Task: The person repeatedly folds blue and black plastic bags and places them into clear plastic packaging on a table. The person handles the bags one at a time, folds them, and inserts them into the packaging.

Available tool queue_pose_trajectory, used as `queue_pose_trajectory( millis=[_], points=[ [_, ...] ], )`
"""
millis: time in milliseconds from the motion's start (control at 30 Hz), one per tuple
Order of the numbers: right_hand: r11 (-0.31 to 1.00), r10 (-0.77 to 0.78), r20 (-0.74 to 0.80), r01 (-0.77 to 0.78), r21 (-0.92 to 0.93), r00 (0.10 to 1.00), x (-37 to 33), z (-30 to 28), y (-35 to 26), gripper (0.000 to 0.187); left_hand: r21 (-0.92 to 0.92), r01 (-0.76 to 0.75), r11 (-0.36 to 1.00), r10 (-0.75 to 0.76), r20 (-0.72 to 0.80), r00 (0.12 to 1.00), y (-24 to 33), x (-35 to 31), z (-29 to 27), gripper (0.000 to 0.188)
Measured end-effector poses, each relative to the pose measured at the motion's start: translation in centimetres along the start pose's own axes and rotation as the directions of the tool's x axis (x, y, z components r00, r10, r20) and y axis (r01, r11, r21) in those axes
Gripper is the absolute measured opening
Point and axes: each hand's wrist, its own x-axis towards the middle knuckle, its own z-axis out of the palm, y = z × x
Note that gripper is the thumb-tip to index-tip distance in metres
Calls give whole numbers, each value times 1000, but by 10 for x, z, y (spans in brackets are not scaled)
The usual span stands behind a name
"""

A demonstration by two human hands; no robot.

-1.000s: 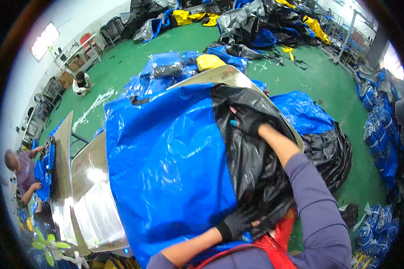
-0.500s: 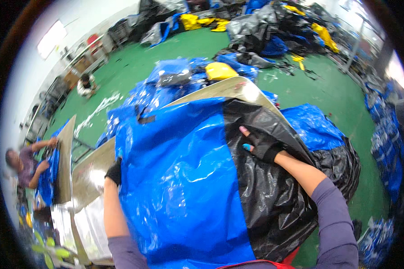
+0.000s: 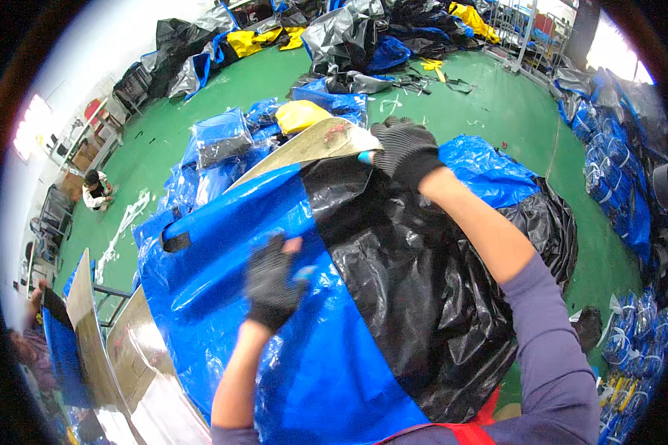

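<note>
A large plastic cover, half blue [image 3: 223, 245] and half black [image 3: 416, 297], lies spread over a shiny metal table [image 3: 312, 142]. My left hand [image 3: 273, 285], in a dark glove, rests flat on the blue half near the seam with its fingers apart; it is blurred. At the end of an outstretched arm, my gloved right hand [image 3: 404, 148] is at the far edge of the black half by the table's corner. Its fingers curl over that edge. A black strap [image 3: 177, 242] sits on the blue half at the left.
Packed blue bundles [image 3: 219, 137] and a yellow one [image 3: 300, 115] lie beyond the table on the green floor. Heaps of black, grey and yellow sheeting [image 3: 349, 33] fill the back. A person [image 3: 95, 189] sits at left; another [image 3: 30, 345] works at lower left. Blue packs [image 3: 616, 193] line the right.
My left hand has come in from the blue half's left edge toward the seam. My right hand has slid away from me to the black half's far edge.
</note>
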Motion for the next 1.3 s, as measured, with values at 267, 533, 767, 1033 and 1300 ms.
queue_pose_trajectory(
  millis=[267,533,767,1033,1300],
  points=[
    [991,-124,-38,122,-52,992,49,30,23,37,-74,-307,949,314,118,942,84,65,57,70],
    [799,-596,-263,591,-105,759,-10,63,20,46,-167,-292,942,306,66,950,76,71,62,71],
    [960,-236,65,222,170,970,60,49,9,49,-12,-57,998,54,-145,988,80,68,58,82],
    [677,-695,-212,725,129,687,-90,-36,-21,34,31,-14,999,7,219,976,-5,5,24,62],
    [763,-632,367,630,144,682,-149,-5,14,30,149,548,823,-357,-616,702,-211,-188,-167,42]
  ],
)
